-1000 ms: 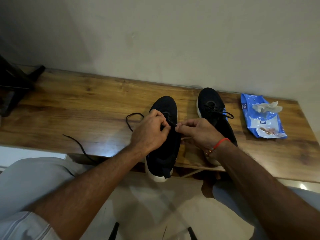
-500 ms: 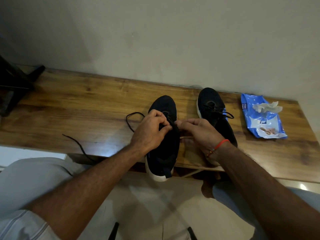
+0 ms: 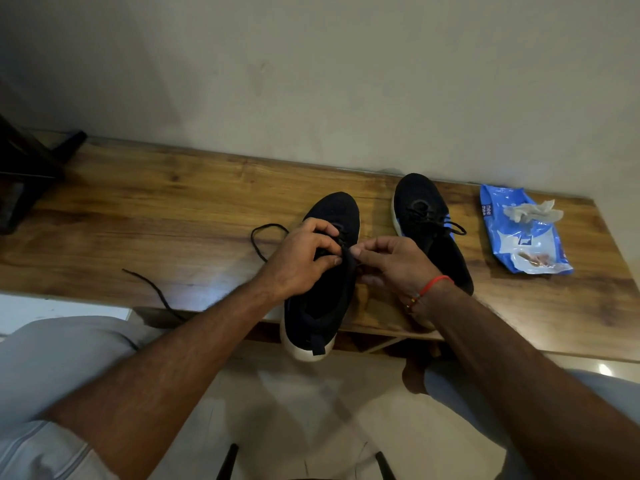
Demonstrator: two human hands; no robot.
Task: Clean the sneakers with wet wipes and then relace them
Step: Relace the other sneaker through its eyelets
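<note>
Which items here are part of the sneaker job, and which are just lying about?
In use: near sneaker, its lace, left hand, right hand, far sneaker, wipes pack, used wipe.
Lying about: dark stand on the bench.

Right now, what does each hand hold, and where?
Both the left hand and right hand pinch the black lace over the near sneaker's eyelets.

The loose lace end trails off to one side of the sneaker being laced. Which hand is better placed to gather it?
Probably left: the loose lace loops on the table just beside the left hand, away from the right hand.
</note>
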